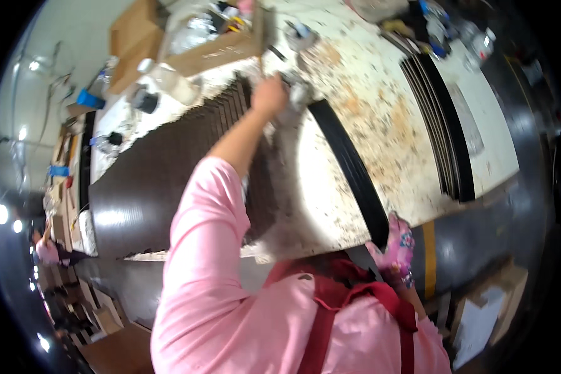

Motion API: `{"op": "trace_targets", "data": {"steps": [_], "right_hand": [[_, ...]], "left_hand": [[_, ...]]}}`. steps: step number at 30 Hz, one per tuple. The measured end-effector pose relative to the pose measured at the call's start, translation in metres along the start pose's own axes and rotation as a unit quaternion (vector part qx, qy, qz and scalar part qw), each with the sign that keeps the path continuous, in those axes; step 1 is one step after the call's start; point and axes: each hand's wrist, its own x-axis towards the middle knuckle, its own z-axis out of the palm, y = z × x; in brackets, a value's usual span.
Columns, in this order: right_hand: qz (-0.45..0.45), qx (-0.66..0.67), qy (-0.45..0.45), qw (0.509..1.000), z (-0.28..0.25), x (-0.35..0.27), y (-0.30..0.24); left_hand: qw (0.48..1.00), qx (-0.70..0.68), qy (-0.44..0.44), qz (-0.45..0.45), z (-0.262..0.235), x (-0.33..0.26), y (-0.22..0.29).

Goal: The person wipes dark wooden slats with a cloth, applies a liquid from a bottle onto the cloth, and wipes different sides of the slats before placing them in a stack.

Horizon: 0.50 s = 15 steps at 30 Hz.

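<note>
A long black strip point(350, 167), slightly curved, lies across the white worktable. Its near end sits between the thumb and fingers of my right hand point(397, 252), which wears a pink flowered glove at the table's front edge. My left hand point(270, 97), bare below a pink sleeve, reaches to the strip's far end. It is closed on a greyish crumpled rag point(299, 92), partly hidden by the hand. Left of the strip, a large fanned stack of dark brown panels point(162, 165) covers the table, partly behind my left arm.
A stack of dark strips point(439, 128) lies on the right. At the back stand a cardboard box point(215, 53) of odds and ends, a whitish bottle point(174, 84) and a dark cup point(144, 100). Brown dust and scraps litter the tabletop point(386, 118). Cartons point(489, 308) stand at lower right.
</note>
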Motion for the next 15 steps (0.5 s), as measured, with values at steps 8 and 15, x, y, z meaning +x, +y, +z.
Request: {"op": "trace_targets", "data": {"steps": [8,15], "right_hand": [[-0.073,0.002,-0.012,0.997,0.001,0.050,-0.003],[0.121,0.534,-0.189,0.815,-0.022,0.045,0.006]], "left_hand": [[0.989,-0.041,-0.140,0.000,-0.004,-0.081,0.029],[0.980,-0.137,-0.036,0.141,-0.047,-0.135,0.006]]}}
